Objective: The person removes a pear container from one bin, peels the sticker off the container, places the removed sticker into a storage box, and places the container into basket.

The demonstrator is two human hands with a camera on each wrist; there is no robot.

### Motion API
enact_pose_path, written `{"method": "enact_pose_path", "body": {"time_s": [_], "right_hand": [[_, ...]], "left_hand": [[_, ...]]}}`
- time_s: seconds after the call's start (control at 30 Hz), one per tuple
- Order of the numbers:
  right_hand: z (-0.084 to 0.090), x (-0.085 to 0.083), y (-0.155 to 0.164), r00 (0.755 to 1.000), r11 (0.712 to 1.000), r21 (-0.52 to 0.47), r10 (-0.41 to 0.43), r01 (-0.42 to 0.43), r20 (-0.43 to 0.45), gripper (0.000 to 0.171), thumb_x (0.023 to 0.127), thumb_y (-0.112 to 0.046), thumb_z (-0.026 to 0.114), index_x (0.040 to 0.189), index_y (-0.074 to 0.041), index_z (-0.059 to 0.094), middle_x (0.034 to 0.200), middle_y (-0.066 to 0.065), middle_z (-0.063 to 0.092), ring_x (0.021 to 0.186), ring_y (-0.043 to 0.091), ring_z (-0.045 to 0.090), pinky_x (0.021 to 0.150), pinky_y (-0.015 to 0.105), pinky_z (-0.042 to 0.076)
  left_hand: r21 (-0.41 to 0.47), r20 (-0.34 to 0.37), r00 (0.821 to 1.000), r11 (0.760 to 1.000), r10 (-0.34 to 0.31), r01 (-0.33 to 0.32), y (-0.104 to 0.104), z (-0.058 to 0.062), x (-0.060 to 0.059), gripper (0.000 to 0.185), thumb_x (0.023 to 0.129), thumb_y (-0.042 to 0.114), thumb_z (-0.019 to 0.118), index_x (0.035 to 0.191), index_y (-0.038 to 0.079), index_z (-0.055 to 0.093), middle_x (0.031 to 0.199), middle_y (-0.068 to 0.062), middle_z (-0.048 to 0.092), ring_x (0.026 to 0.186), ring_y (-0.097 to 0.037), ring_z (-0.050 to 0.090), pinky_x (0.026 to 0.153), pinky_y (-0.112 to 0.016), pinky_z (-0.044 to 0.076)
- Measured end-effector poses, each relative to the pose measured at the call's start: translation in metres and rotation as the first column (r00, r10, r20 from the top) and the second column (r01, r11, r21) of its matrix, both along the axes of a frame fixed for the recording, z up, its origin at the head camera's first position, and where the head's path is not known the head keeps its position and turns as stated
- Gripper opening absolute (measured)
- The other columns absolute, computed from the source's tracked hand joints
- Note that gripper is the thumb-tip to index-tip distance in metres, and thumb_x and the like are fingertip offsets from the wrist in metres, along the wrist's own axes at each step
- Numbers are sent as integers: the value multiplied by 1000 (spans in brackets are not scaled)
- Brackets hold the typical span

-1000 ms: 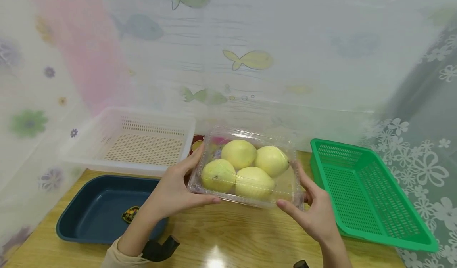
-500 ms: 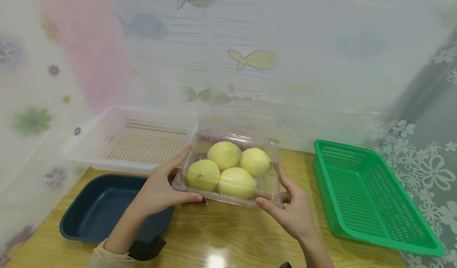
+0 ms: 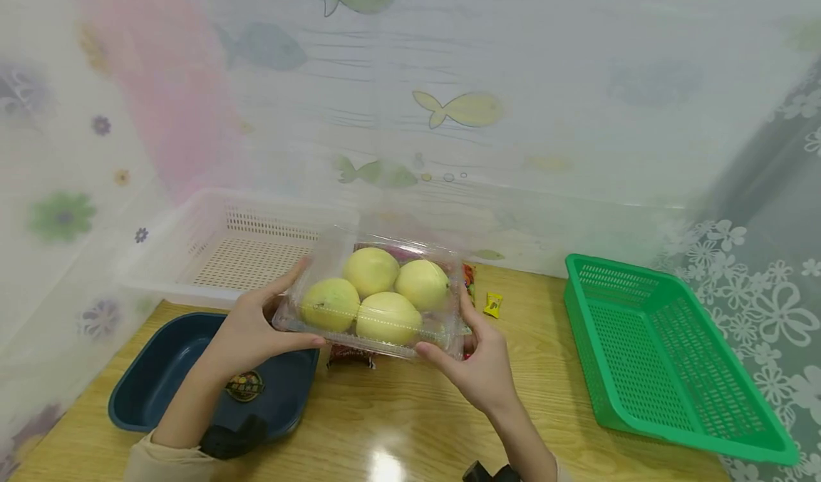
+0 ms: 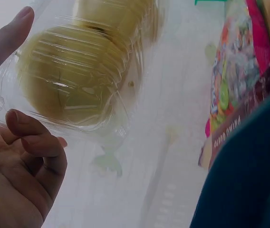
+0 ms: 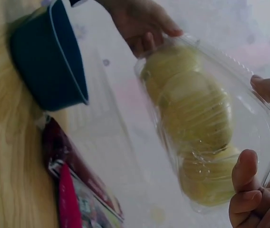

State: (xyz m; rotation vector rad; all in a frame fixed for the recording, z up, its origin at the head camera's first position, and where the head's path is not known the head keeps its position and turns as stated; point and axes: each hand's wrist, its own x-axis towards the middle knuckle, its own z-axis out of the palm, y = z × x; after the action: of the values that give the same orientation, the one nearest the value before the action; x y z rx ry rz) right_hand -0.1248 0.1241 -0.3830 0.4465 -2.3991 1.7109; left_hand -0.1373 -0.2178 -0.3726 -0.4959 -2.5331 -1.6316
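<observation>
Both hands hold a clear plastic clamshell box (image 3: 447,327) in the head view, its lid down over several pale yellow-green fruits (image 3: 388,318) that look like pears. My left hand (image 3: 253,336) grips the left end, thumb along the front edge. At the other end my right hand (image 3: 484,368) does the same, thumb on the front corner. The left wrist view shows fingers (image 4: 35,135) curled under a lower corner of the box. From the right wrist, the box appears held up off the wooden table (image 5: 4,156), with fruits pressed together inside.
A dark blue basin (image 3: 154,368) with a dark oval label (image 3: 245,386) stands on the left. Behind it is a white basket (image 3: 212,293). A green basket (image 3: 641,354) stands right. Snack packets (image 3: 351,356) lie behind and below the box, near a small yellow candy (image 3: 492,304).
Both hands have carried the box leftward across the head view, toward the blue basin. The packets behind it and the yellow candy have come into sight. The grip stays the same.
</observation>
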Motion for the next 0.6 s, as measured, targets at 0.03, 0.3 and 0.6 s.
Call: {"method": "enact_pose_path", "body": {"time_s": [0.03, 0.3, 0.6], "right_hand": [[0, -1, -3, 1000, 1000, 2, -2, 2, 7, 98, 86, -24, 91, 166, -12, 36, 69, 29, 64, 41, 0, 29, 39, 22, 29], [-3, -17, -29, 996, 1000, -3, 27, -26, 82, 100, 86, -30, 92, 167, -21, 34, 140, 23, 67, 40, 6, 38, 41, 23, 35], [-1, -36, -57, 996, 997, -9, 77, -76, 44, 100, 86, -35, 91, 166, -25, 34, 69, 21, 69, 38, 17, 49, 40, 26, 40]], "left_hand": [[-7, -1, 1000, 1000, 4, -4, -3, 0, -1, 109, 80, 20, 96, 167, 39, 33, 61, 1, 41, 55, -21, 40, 49, -32, 39], [-91, 1, 999, 995, 35, -35, -29, -1, -7, 107, 83, 21, 94, 168, 34, 31, 63, 2, 39, 57, -20, 39, 51, -32, 36], [-101, -25, 999, 994, 33, -36, -59, -5, -17, 105, 85, 13, 91, 169, 30, 31, 66, -1, 49, 59, -20, 44, 53, -33, 39]]}}
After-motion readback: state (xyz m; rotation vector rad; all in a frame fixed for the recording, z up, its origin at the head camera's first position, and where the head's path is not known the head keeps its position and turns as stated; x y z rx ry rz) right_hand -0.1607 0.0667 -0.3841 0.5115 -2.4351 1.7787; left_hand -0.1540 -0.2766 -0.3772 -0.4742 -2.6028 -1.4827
